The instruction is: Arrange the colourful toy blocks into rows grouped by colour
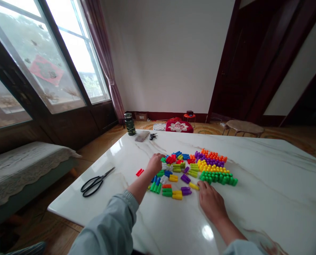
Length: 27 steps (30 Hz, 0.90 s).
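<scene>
A loose pile of bullet-shaped plastic building blocks (173, 178) in several colours lies on the white table. My left hand (155, 163) reaches over the pile's far left side, fingers curled down beside a green block (163, 160); what is between its fingertips is hidden. At the pile's right side, my right hand (211, 200) is low over the table, its fingertips closed at the end of a yellow block (194, 186). Beyond it, joined blocks stand in rows: green (218, 178), yellow (213, 167), purple (209, 159) and orange (213, 154).
Black-handled scissors (97, 182) lie on the table (266, 170) at the left. A camouflage bottle (129, 124), a blurred-out item (142, 136) and a small dark object (153, 136) are at its far left corner. A bench with a lace cover (27, 166) stands left.
</scene>
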{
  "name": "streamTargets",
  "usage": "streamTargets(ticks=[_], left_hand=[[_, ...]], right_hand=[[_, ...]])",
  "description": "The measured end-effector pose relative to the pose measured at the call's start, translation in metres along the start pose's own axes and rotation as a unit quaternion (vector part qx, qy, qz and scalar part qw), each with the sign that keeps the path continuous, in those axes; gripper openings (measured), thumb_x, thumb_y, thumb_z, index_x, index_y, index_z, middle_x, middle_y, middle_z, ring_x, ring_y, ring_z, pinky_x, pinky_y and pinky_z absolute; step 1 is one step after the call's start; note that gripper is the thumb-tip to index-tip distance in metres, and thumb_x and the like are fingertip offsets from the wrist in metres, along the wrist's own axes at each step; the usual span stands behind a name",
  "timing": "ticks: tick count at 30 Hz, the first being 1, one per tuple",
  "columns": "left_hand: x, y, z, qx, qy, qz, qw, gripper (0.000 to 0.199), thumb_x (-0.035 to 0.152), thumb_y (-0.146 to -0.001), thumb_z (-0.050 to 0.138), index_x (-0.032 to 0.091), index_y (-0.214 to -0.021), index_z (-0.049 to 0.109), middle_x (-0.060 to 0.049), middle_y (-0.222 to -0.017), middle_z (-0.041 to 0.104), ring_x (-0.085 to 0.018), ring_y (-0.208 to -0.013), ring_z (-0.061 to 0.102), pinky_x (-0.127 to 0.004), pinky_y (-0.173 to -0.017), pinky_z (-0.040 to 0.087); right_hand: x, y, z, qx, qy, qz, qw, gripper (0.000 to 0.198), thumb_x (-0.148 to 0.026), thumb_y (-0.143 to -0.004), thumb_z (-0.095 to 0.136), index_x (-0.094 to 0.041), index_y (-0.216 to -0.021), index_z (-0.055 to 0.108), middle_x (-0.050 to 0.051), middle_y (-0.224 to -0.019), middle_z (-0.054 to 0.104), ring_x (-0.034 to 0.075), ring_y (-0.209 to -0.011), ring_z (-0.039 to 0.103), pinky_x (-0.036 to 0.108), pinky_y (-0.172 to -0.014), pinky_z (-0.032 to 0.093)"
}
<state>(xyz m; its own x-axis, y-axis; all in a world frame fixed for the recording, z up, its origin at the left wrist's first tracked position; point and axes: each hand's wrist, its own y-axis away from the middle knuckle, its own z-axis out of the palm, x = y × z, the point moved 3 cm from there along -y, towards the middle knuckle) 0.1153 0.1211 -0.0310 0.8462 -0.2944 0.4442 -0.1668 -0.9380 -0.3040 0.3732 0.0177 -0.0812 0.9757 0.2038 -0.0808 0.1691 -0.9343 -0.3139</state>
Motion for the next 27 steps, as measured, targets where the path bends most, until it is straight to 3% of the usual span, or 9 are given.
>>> streamTargets(ticks=[6,10,13,17,22,27], left_hand=[[-0.024,-0.034,0.003,-0.142,-0.061,0.047,0.987,0.041,0.003,-0.067,0.062,0.021,-0.102,0.072,-0.005,-0.11,0.07,-0.024,-0.108,0.063,-0.032,-0.096,0.049],[-0.024,-0.04,0.007,-0.167,-0.101,0.046,0.98,0.034,0.009,-0.07,0.062,0.023,-0.1,0.072,-0.006,-0.106,0.069,-0.025,-0.102,0.064,-0.033,-0.087,0.051],[-0.021,-0.041,0.003,-0.145,-0.122,0.033,0.981,0.025,0.012,-0.077,0.057,0.021,-0.098,0.069,-0.008,-0.104,0.067,-0.025,-0.103,0.063,-0.034,-0.087,0.049],[-0.019,-0.027,-0.016,-0.107,-0.138,0.01,0.985,0.029,0.013,-0.085,0.046,0.017,-0.109,0.062,-0.012,-0.109,0.064,-0.023,-0.103,0.062,-0.034,-0.088,0.048],[-0.015,0.017,-0.03,-0.174,-0.137,0.033,0.975,0.021,0.024,-0.081,0.059,0.021,-0.101,0.063,-0.004,-0.102,0.067,-0.018,-0.094,0.064,-0.026,-0.082,0.048],[-0.007,0.036,-0.026,-0.196,-0.153,0.027,0.968,0.042,0.049,-0.075,0.068,0.025,-0.109,0.061,-0.004,-0.107,0.064,-0.023,-0.096,0.064,-0.03,-0.08,0.05]], right_hand=[[0.001,0.0,0.003,-0.005,-0.012,0.005,1.0,0.027,-0.011,-0.091,0.041,-0.021,-0.107,0.059,0.006,-0.101,0.064,0.019,-0.093,0.062,0.028,-0.074,0.043],[0.002,0.0,0.003,-0.002,-0.013,-0.002,1.0,0.027,-0.01,-0.089,0.041,-0.021,-0.107,0.059,0.006,-0.1,0.065,0.02,-0.091,0.062,0.028,-0.073,0.043],[0.002,0.0,0.002,0.007,-0.021,-0.005,1.0,0.026,-0.01,-0.089,0.042,-0.022,-0.105,0.059,0.006,-0.099,0.065,0.019,-0.089,0.062,0.028,-0.073,0.043],[0.001,0.0,-0.001,0.014,-0.026,-0.004,1.0,0.025,-0.01,-0.088,0.044,-0.022,-0.104,0.06,0.006,-0.098,0.064,0.019,-0.089,0.062,0.027,-0.072,0.043],[-0.001,0.0,-0.002,0.002,-0.014,0.002,1.0,0.025,-0.011,-0.09,0.042,-0.02,-0.104,0.06,0.007,-0.098,0.064,0.019,-0.089,0.062,0.028,-0.072,0.043],[-0.002,-0.001,-0.001,0.004,-0.012,0.002,1.0,0.026,-0.011,-0.09,0.042,-0.02,-0.105,0.061,0.007,-0.098,0.065,0.019,-0.089,0.062,0.028,-0.072,0.043]])
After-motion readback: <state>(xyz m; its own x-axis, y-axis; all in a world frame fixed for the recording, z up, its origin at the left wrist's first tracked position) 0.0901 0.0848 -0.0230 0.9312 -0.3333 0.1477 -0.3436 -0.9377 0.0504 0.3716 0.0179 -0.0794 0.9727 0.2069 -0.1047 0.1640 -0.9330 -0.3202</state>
